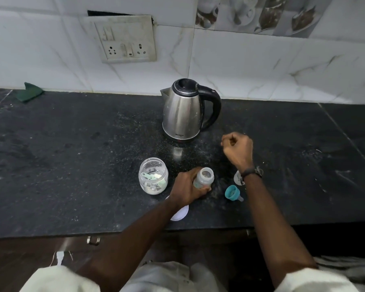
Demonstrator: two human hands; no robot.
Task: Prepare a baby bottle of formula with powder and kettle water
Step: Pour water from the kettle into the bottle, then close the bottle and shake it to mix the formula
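Bottle (203,178) stands uncapped on counter (72,165), gripped low by left hand (185,189). White lid (180,213) lies partly hidden nearer than bottle. Teal cap (232,192) lies right of bottle; powder jar (153,175), open, just left. Right hand (238,150), fingers curled on nothing, is raised beyond bottle. Kettle (185,111) stands farther back, lid closed.

A home kitchen: black stone counter (72,165), tiled wall (261,70), kettle (183,114).

Cream sleeves (59,279) (dark wristband (251,172))
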